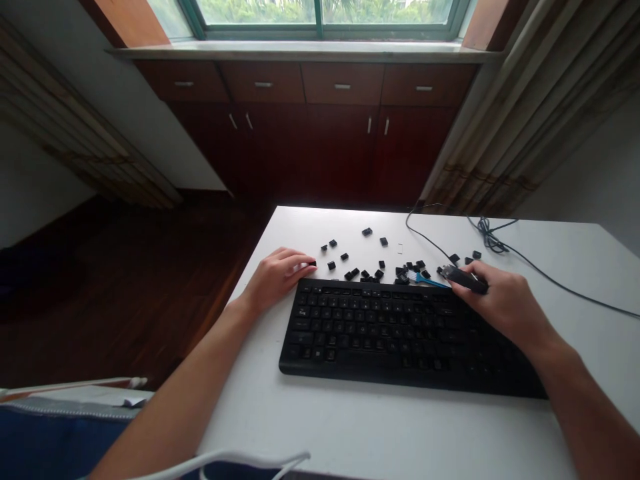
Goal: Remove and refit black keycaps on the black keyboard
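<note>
My left hand (277,273) rests at the table's left side, its thumb and fingers pinched on a small black keycap (313,264). It is just beyond the keyboard's upper left corner. The black keyboard (400,370) lies across the table. My right hand (505,300) is closed around a dark, elongated tool (467,279) with a metallic-looking tip; its exact kind is unclear. That hand is over the keyboard's upper right part and hides some of it. Near the tool's tip lies a blue brush (427,279) with pale bristles. Several loose black keycaps (367,232) are scattered behind the keyboard.
A thin black cable (425,230) runs behind the keyboard, and a bundled cable (493,237) lies at the table's back right. The white table (360,427) has its left edge beside my left forearm. White tubing (225,457) crosses the bottom; a wooden cabinet (345,147) stands beyond.
</note>
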Motion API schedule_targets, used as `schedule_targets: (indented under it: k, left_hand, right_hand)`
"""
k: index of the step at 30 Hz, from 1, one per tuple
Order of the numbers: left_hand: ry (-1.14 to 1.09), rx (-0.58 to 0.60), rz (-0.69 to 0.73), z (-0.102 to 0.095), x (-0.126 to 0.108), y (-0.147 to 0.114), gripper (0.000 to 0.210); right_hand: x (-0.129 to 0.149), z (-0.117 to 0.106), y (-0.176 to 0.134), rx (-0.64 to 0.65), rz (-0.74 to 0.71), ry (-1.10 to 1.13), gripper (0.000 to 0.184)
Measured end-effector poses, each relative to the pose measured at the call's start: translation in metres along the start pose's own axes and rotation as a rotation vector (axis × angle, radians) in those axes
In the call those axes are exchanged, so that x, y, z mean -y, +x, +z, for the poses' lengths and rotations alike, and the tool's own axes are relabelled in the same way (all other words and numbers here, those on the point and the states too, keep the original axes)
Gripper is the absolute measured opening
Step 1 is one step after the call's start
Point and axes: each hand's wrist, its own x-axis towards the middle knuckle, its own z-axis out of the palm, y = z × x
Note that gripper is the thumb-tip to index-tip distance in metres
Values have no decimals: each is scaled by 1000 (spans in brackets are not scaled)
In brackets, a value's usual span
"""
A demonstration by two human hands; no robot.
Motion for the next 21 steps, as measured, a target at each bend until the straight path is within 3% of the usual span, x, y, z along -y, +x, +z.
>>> schedule_targets:
  k: [3, 9, 16, 21]
  left_hand:
    - [-4, -6, -2, 0, -1, 0, 23]
    - [-4, -13, -37, -2, -5, 1, 24]
    - [-6, -79, -85, -4, -15, 3, 23]
    - [7, -118, -63, -3, -15, 3, 22]
  right_hand:
    - [4, 3, -6, -34, -16, 30, 24]
    - [7, 4, -12, -94, -30, 74, 31]
    - [9, 5, -13, -17, -125, 94, 25]
    - [24, 5, -17, -43, -218, 58, 23]
